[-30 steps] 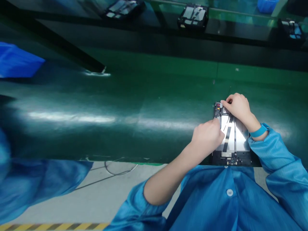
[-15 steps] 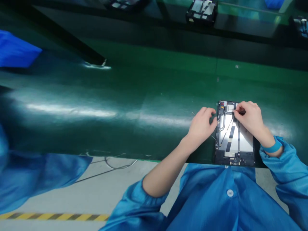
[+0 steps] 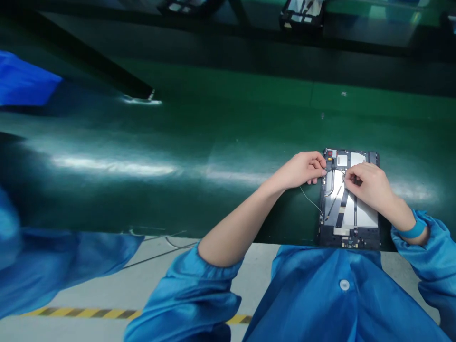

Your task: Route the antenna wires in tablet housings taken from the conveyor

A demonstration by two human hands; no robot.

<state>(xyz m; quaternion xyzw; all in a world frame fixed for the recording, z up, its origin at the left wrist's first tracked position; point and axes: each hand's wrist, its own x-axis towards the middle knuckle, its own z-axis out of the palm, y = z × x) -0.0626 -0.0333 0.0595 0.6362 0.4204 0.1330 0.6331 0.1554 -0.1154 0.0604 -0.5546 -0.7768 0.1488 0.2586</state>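
An opened tablet body (image 3: 351, 223) with silver plates and black strips lies on the green conveyor belt (image 3: 213, 142), near its front edge. My left hand (image 3: 302, 168) rests at the tablet's upper left edge, fingers pinched together on a thin wire (image 3: 309, 199) that trails down the left side. My right hand (image 3: 368, 185) sits over the upper middle of the tablet, fingers curled in a pinch on a small part I cannot make out. A blue wrist strap (image 3: 413, 230) is on my right wrist.
Other tablet bodies (image 3: 302, 14) lie on a far line at the top. A blue bin (image 3: 24, 85) stands at the left. A co-worker's blue sleeve (image 3: 53, 266) is at the lower left. Grey floor with a yellow-black stripe (image 3: 71, 312) shows below the belt.
My left hand moved up along the tablet's left edge and closed on the wire. My right hand shifted down toward the tablet's middle. The view drifted slightly.
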